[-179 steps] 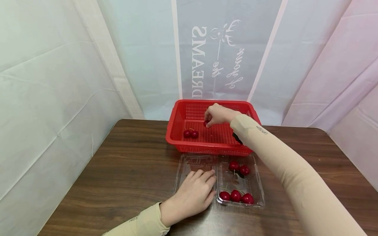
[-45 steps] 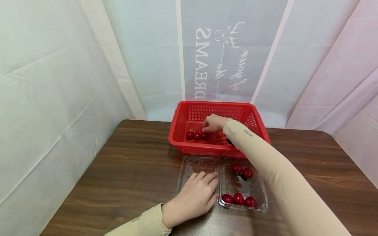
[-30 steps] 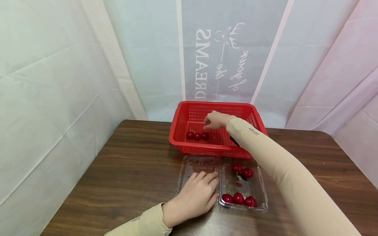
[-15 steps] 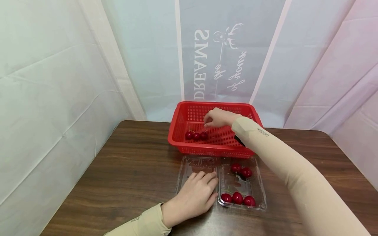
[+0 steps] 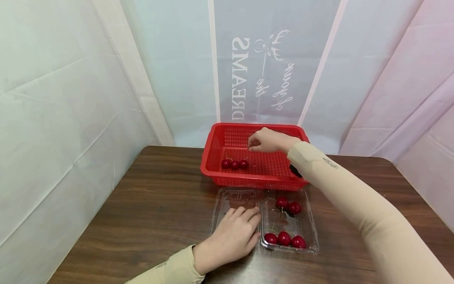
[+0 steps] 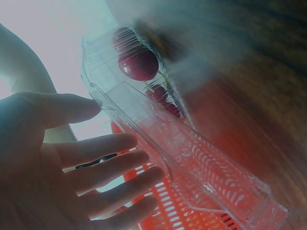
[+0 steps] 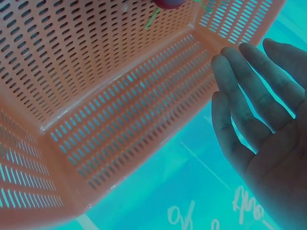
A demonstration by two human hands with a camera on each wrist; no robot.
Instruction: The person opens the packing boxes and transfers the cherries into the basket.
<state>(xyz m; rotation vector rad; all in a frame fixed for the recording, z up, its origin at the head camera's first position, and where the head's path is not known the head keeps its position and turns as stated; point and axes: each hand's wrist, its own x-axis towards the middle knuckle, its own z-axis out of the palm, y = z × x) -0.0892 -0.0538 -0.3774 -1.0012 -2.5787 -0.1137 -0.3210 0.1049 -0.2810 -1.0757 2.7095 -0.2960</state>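
Note:
My left hand [image 5: 232,234] rests on the lid half of a clear plastic clamshell box [image 5: 264,205], its fingers spread along the edge in the left wrist view. Beside it, the box's other half holds two cherries [image 5: 294,207] at the back and three cherries [image 5: 283,238] along the front. Over the red plastic basket [image 5: 255,182] hovers my right hand [image 5: 267,140], with nothing in its fingers [image 7: 230,96]. Three cherries [image 5: 235,164] sit in a row at the basket's front left, apart from that hand. In the right wrist view, part of a cherry [image 7: 168,3] shows at the top.
The box and basket stand on a dark wooden table [image 5: 159,197], the basket directly behind the box. A grey printed curtain [image 5: 273,59] hangs just behind the basket. White cloth walls [image 5: 64,98] close in both sides.
Six seconds ago my right hand held a cherry above the basket; that cherry now lies beside the other two. Lately this hand has risen and drawn back rightward. The left hand stays put.

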